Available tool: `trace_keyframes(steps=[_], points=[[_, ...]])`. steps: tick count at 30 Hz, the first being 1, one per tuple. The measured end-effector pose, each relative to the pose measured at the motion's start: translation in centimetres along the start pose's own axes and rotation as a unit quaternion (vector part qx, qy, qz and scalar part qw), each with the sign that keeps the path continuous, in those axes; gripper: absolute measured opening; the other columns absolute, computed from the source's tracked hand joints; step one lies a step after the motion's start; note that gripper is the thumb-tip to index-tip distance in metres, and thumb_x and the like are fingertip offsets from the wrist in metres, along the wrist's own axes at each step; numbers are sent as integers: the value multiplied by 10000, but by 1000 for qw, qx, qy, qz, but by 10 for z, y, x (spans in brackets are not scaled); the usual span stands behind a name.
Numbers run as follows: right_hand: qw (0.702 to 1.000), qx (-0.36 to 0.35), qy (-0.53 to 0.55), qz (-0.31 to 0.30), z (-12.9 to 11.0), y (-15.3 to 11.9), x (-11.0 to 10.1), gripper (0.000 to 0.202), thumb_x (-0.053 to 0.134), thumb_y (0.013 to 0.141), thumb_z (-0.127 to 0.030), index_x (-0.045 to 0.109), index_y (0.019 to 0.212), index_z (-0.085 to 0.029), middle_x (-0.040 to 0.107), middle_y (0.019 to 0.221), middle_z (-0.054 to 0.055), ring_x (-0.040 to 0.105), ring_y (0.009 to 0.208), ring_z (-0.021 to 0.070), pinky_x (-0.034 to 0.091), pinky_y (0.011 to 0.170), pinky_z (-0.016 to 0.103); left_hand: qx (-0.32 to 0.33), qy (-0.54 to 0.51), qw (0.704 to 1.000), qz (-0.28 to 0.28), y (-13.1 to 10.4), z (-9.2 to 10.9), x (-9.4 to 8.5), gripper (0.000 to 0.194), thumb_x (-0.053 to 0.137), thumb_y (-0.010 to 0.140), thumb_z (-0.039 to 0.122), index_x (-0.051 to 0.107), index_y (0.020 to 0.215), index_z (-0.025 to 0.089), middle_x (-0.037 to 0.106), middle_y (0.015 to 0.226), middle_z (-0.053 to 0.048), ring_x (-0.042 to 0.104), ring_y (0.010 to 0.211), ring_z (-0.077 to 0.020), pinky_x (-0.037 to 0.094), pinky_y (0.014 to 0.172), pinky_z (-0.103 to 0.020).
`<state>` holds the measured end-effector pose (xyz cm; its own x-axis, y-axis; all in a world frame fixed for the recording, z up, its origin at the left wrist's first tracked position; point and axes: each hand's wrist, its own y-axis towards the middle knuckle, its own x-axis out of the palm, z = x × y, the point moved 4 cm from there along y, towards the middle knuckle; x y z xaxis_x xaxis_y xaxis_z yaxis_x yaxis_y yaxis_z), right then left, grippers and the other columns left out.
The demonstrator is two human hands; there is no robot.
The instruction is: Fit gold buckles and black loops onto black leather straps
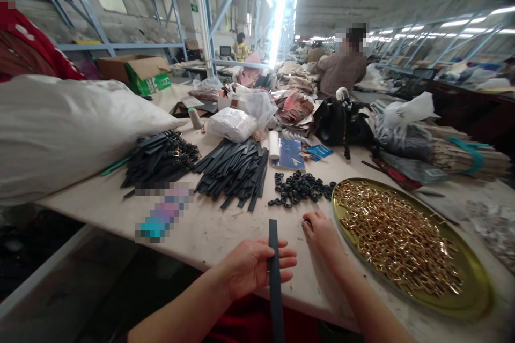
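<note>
The left grip (250,269) pinched a dark strip (275,278), its visible length bare, with loose strips (234,172) remaining beyond and gold-fitted strips (161,159), seemingly done, farther left, while the right grip (324,236) curled near black loops (301,188), its hold unclear.

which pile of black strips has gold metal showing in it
The left pile, beside the white sack: gold-coloured metal glints in it, whereas the right pile shows only plain black.
</note>
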<state>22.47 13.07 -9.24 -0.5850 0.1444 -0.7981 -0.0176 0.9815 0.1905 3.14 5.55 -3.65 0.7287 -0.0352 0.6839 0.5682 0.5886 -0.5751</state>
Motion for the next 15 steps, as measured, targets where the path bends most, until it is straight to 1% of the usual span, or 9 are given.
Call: trace_keyframes(steps=[3,5,6,8,10,12,15], points=[[1000,11,21,2,1,-4,0,136,464,763,-252,559,827,-178,557,820,73,525,742,204,395,706,331,-2,-11,1000,-6,15,6,-7,361,487,720,51,468,1080,68,601,1053,-168,609,924,-205,451,828,-354],[994,50,96,0,1,-6,3,160,484,768,-301,534,859,-180,558,739,38,525,670,185,406,654,317,-8,-17,1000,-9,24,8,-9,352,495,719,56,479,1071,69,607,1027,-158,610,903,-197,452,810,-346],[985,75,155,-7,0,-7,5,186,495,768,-332,523,877,-183,556,709,22,523,638,175,410,623,306,-11,-21,1000,-11,27,10,-10,343,500,717,57,485,1060,70,615,985,-143,614,869,-187,454,792,-338],[952,119,281,-23,-4,-10,11,243,539,747,-388,513,885,-189,571,716,12,531,631,162,416,586,285,-15,-30,999,-20,33,12,-10,315,515,707,55,498,1021,66,617,857,-94,614,767,-156,453,734,-306],[913,145,379,-36,-12,-12,15,282,608,700,-405,524,859,-188,596,792,28,548,693,161,428,616,276,-15,-38,998,-36,37,14,-9,287,533,693,53,504,978,62,576,717,-34,583,646,-112,434,651,-257],[882,168,438,-45,-19,-15,18,288,653,674,-394,538,837,-185,605,840,33,558,733,158,435,678,285,-14,-37,998,-50,39,14,-8,284,546,682,56,501,963,62,518,627,11,531,555,-78,396,582,-219],[827,208,520,-52,-26,-20,20,281,662,683,-387,549,853,-194,613,828,17,574,710,147,446,723,311,-13,-12,999,-44,38,13,-8,328,547,676,81,490,998,72,493,608,26,497,517,-73,378,558,-221]])
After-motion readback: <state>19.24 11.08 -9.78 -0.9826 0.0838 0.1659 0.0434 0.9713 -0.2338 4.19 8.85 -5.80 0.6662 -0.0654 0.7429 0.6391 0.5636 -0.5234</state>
